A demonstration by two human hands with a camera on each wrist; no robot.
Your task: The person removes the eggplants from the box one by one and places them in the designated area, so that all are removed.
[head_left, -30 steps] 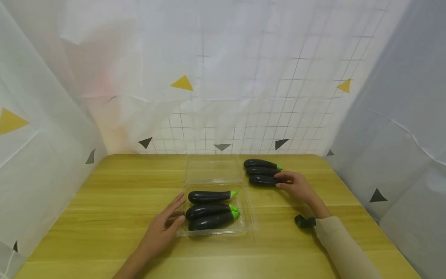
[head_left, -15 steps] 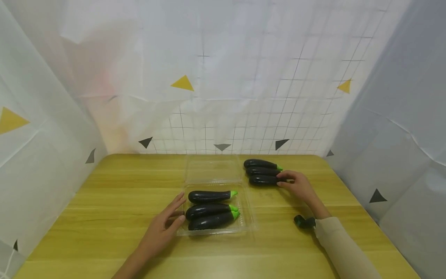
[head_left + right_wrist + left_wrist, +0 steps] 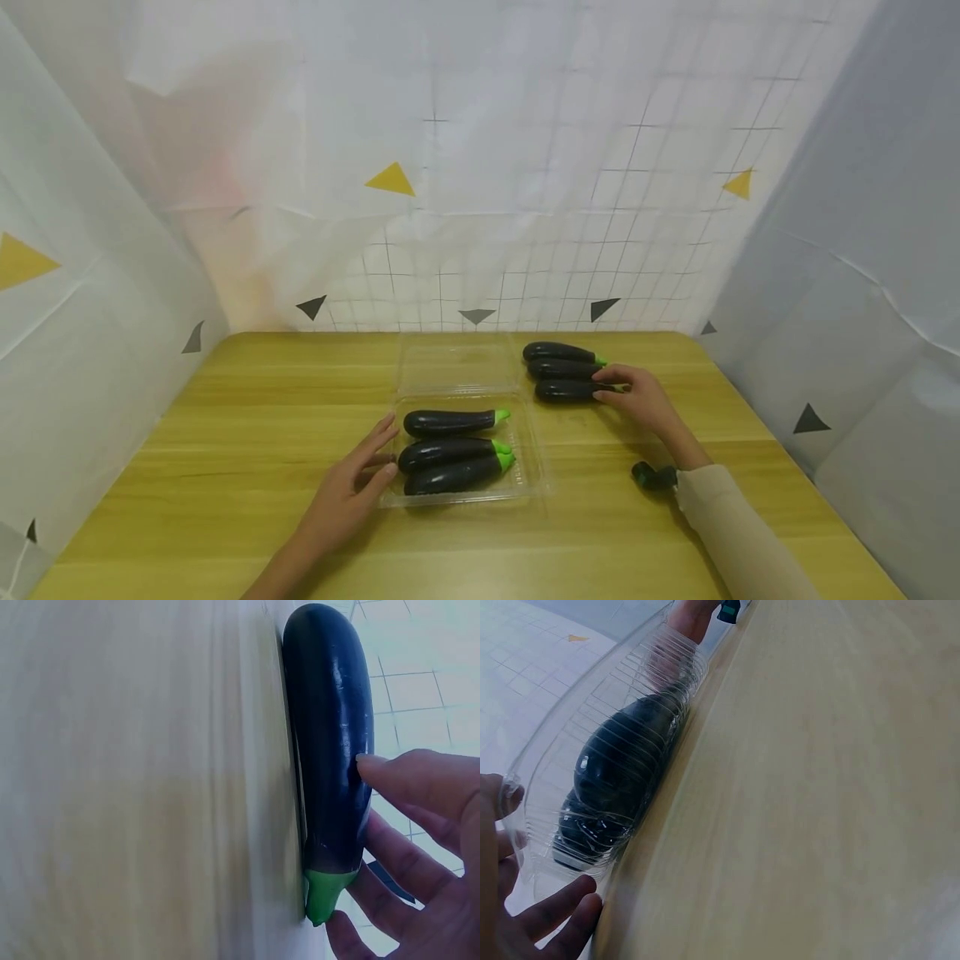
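Observation:
An open clear plastic clamshell container [image 3: 536, 467] lies mid-table with three dark eggplants inside, green stems to the right; the nearest eggplant [image 3: 453, 477] touches its neighbour. At the container's left edge, my left hand [image 3: 348, 492] rests with fingers fairly straight; the left wrist view has its fingertips [image 3: 510, 793] on the clear rim. Further back on the right, three more eggplants lie side by side. My right hand [image 3: 637, 402] pinches the nearest of these, an eggplant [image 3: 330, 742], near its stem end, thumb on one side. In the right wrist view this eggplant hides the others.
The container's clear lid [image 3: 457, 367] lies folded back behind its base. Two eggplants [image 3: 558, 352] sit behind the held one. A small black device [image 3: 654, 476] is at my right wrist. White sheets [image 3: 480, 167] with coloured triangles enclose the wooden table [image 3: 247, 417].
The eggplant under my right hand has shifted slightly toward me, and a thin gap shows between it and its neighbour. My left hand and the container stay where they were.

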